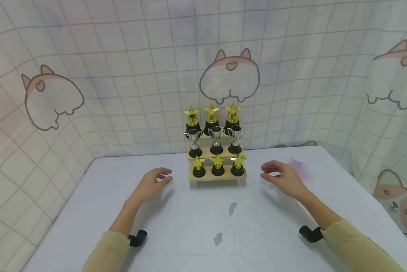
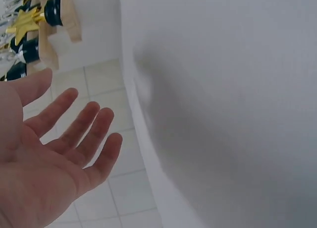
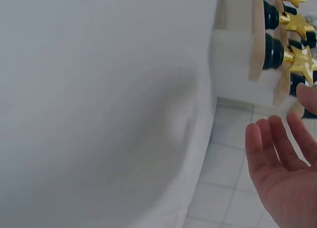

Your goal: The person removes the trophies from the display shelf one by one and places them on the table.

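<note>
A three-tier wooden stand (image 1: 211, 175) at the back middle of the table bears small trophies in rows. Gold star trophies (image 1: 218, 166) on black bases fill the lowest tier, silver cup trophies (image 1: 216, 140) the middle one, and larger gold star trophies (image 1: 211, 117) the top. To the stand's left, my left hand (image 1: 153, 184) hovers over the table with loosely bent fingers and nothing in them. My right hand (image 1: 285, 177) hovers on the other side, likewise holding nothing, its thumb apart from the fingers. Both palms face the stand, as the left wrist and right wrist views show.
A white cloth covers the table (image 1: 176, 226), with grey marks (image 1: 232, 208) in front of the stand and a pink stain (image 1: 299, 169) to the right. Close behind the stand hangs a checked curtain (image 1: 138, 94) with dog drawings. Black wrist mounts (image 1: 310, 234) sit below both hands.
</note>
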A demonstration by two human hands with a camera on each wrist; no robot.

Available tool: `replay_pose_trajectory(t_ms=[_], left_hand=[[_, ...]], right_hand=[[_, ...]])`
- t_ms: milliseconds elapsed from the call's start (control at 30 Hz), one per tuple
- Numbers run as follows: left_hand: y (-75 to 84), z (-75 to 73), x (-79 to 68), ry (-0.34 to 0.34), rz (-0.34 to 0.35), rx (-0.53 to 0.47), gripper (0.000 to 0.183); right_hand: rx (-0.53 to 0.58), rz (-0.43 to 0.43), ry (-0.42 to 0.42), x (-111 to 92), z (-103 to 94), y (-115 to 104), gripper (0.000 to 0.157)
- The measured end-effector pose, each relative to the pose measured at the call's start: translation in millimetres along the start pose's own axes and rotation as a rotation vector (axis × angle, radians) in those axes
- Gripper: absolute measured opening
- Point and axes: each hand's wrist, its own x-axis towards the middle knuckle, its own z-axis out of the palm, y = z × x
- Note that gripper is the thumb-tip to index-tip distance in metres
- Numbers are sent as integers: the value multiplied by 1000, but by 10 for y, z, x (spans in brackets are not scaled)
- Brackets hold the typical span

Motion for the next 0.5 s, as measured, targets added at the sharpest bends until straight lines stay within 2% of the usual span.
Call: replay_pose_trajectory(t_ms=[233, 500], left_hand=[[127, 124, 25, 5, -76, -120, 37], [233, 257, 116, -46, -191, -483, 43]], right_hand=[[18, 26, 26, 33, 166, -131, 35], [67, 16, 49, 151, 309, -249, 40]])
